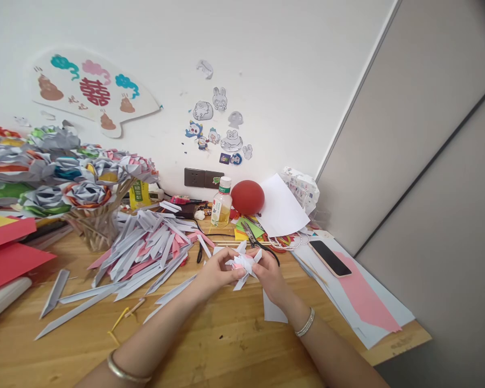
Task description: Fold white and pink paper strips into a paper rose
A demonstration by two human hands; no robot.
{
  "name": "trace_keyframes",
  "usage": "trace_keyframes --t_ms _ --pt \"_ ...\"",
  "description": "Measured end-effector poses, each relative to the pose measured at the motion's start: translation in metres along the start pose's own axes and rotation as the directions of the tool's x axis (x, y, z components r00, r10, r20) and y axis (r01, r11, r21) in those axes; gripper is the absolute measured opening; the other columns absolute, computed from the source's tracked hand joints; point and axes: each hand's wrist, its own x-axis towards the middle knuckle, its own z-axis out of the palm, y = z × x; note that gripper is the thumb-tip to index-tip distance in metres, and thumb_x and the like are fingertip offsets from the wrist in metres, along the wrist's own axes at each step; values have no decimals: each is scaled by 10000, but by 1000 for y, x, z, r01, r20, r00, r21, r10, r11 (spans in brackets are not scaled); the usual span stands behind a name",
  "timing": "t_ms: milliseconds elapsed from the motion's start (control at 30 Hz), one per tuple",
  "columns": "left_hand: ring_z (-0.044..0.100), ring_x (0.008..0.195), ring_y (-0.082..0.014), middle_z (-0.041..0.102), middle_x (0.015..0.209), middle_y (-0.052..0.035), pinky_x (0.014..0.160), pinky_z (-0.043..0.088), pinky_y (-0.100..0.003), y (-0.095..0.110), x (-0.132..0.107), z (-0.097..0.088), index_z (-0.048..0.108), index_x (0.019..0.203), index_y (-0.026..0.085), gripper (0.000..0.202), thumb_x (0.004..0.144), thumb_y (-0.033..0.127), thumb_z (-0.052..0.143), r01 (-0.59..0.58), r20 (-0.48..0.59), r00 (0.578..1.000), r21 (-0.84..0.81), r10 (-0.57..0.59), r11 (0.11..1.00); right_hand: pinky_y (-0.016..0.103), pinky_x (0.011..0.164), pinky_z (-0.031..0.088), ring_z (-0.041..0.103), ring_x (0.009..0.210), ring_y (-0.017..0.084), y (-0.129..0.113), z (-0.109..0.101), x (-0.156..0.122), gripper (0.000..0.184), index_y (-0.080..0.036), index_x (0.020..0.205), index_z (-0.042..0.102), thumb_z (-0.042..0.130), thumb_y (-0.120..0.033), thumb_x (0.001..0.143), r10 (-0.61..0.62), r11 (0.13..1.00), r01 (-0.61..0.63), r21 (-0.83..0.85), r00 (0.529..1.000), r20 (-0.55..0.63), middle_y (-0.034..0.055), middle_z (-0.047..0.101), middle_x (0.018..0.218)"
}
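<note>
Between both hands, above the wooden table (210, 345), is a folded paper flower (244, 263), white with some pink and with pointed strips sticking out around it. My left hand (218, 272) grips its left side, thumb at the front. On the right side, my right hand (269, 272) pinches it with thumb and fingers. The fingertips behind the flower are partly hidden. Just beyond lie black-handled scissors (253, 236), partly covered by the right hand. Left of the hands spreads a pile of folded white and pink paper strips (153, 242).
Finished paper flowers on sticks (89, 194) stand in a clear container at left. A bottle (221, 205) and a red balloon-like ball (247, 198) are at the back. A phone (330, 258) rests on paper sheets at right, beside a grey panel (420, 188). Red paper (12, 264) lies far left.
</note>
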Motion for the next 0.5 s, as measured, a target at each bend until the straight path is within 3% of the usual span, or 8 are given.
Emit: trace_keyframes --t_ms 500 --pt "458 464 -51 522 579 83 460 330 -180 -2 0 4 384 731 188 461 503 351 751 -6 -24 1000 1 6 1000 249 676 405 482 755 138 4 2 0 125 -191 779 531 592 -257 692 -51 998 50 -33 998 -41 3 509 826"
